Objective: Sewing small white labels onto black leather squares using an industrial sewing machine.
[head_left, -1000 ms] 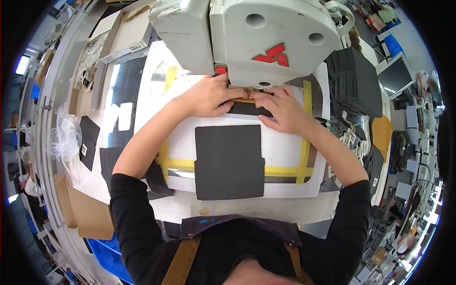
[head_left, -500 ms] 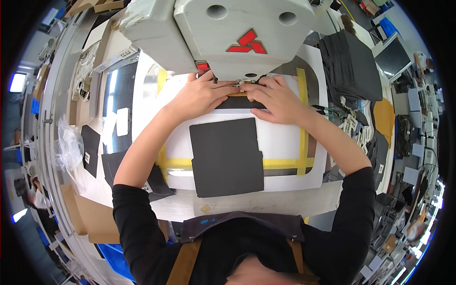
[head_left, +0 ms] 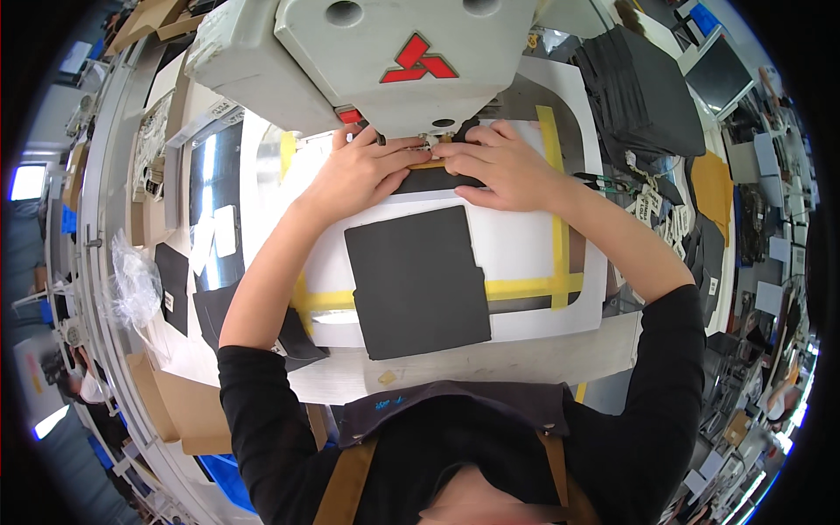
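Under the grey sewing machine head (head_left: 385, 61), both hands are pressing a small dark fabric piece (head_left: 433, 179) flat against the white work surface (head_left: 525, 254). Left hand (head_left: 363, 171) is lying palm-down on its near-left edge, fingers spread, clamping rather than gripping; right hand (head_left: 499, 166) is doing the same on the opposite edge, fingertips pinning a thin tan strip (head_left: 427, 164) between them. That piece is looking thin, limp and light, likely to wrinkle, so flat pressure beside the needle suits it. Nearer the body, a larger black panel (head_left: 416, 280) is lying loose.
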{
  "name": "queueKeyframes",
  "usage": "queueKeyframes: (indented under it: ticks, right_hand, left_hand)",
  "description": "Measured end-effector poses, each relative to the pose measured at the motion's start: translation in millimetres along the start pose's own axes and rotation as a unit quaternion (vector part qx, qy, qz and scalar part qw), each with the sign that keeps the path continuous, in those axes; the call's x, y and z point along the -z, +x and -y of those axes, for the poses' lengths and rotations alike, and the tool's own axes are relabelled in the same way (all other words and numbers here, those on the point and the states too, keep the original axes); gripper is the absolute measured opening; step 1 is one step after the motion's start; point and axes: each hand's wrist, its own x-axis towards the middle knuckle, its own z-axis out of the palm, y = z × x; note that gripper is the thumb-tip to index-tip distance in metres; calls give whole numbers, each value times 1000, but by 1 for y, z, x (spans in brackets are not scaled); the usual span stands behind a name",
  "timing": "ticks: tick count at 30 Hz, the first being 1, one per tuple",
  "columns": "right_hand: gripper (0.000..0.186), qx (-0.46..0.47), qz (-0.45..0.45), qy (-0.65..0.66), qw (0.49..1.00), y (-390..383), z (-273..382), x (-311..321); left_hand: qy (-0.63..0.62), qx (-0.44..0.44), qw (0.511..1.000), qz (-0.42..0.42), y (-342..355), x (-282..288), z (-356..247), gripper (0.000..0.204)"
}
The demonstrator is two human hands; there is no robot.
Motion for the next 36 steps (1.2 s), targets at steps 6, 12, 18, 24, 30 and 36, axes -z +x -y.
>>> queueKeyframes:
  ticks: [6, 12, 18, 24, 30, 36]
  right_hand:
    - [21, 72, -89, -58, 992, -4, -8, -2]
    - [17, 69, -148, -1, 987, 6, -20, 5]
    - [11, 76, -134, -1, 988, 9, -21, 8]
    - [9, 75, -149, 19, 986, 7, -21, 5]
    - [8, 67, -163, 26, 984, 6, -22, 2]
    - [12, 66, -184, 29, 980, 4, -24, -1]
  left_hand:
    - [-15, 36, 999, 38, 7, 4, -1, 33]
    - [-57, -2, 998, -32, 13, -6, 22, 28]
    - [-34, -9, 999, -24, 7, -16, 37, 27]
    - [-3, -13, 1000, 8, 11, -1, 24, 37]
    - [8, 45, 998, 32, 0, 13, 16, 35]
    - [-57, 99, 987, -117, -15, 9, 15, 29]
